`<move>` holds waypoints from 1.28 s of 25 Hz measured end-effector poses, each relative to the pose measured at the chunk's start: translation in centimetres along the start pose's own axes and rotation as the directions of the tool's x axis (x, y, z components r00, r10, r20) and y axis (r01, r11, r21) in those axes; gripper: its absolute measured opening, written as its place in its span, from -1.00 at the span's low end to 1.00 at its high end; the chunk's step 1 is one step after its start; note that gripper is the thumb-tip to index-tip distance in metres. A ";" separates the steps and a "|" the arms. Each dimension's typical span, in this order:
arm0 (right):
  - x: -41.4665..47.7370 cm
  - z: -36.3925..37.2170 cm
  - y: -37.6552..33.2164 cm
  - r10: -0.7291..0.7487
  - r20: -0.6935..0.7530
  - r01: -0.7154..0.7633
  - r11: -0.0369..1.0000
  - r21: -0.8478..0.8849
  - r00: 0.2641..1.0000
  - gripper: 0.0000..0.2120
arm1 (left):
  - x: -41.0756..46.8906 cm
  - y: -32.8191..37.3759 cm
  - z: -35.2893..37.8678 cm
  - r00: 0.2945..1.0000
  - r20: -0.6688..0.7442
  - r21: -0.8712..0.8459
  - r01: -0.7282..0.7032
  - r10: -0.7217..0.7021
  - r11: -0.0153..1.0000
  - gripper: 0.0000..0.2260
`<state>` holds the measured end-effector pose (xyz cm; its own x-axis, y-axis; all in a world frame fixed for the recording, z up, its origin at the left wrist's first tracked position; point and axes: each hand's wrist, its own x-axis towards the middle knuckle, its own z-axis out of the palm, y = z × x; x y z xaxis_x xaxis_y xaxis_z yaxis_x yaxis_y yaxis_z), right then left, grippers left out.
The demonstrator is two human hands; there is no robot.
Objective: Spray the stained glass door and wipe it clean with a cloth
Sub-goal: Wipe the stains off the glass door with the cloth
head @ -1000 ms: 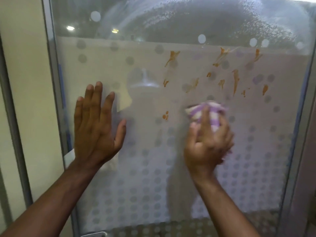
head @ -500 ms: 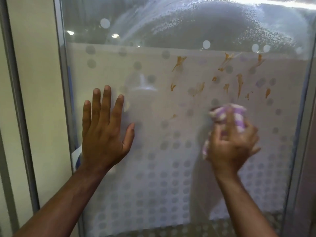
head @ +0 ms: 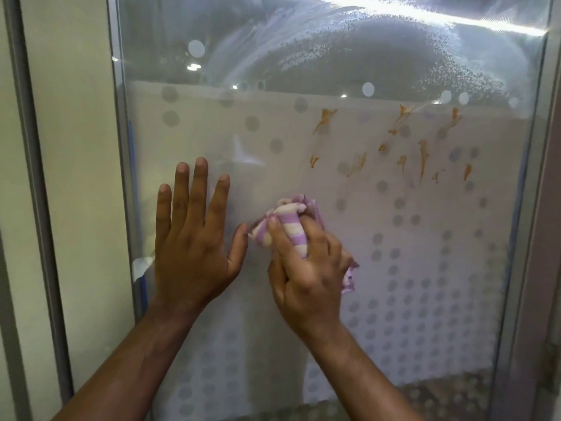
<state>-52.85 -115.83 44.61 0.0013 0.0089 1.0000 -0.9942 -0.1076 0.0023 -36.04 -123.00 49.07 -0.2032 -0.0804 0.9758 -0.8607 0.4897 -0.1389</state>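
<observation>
1. Wiping is under way, as I read it: the right hand (head: pixel 306 268) is clenched around a bunched purple-and-white striped cloth (head: pixel 288 229) and pressing it flat against the glass door (head: pixel 425 238).
2. The left hand (head: pixel 191 244) lies open on the pane, fingers spread, holding nothing; its thumb is just beside the cloth's left edge. It looks like a bracing hand.
3. The cloth sits in the gap between the two hands, poking out above the right knuckles, with a loose tail showing past the right side of that hand.
4. The orange stains (head: pixel 422 159) are untouched: a scatter of drips and streaks above and to the right of the right hand, well clear of the cloth.
5. Higher up, the pane carries beaded spray droplets (head: pixel 349 53) and curved smears, so the glass looks wet already.
6. The next move calls for carrying the cloth up and rightward onto those streaks with firm pressure, in overlapping passes.
7. The frosted dot pattern on the glass could hide faint residue, so the wiped patch wants checking.
</observation>
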 end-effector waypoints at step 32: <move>3.9 -5.7 19.1 0.610 -0.220 -0.632 0.774 -0.040 0.761 -0.43 | -0.3 5.8 -0.3 1.000 -0.012 -0.003 -0.015 0.015 1.000 -0.28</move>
<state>-72.45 -112.22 48.49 -0.6296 0.1602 0.7602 -0.7743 -0.0493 -0.6309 -40.87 -119.85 48.01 -0.2106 -0.0623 0.9756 -0.8561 0.4935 -0.1533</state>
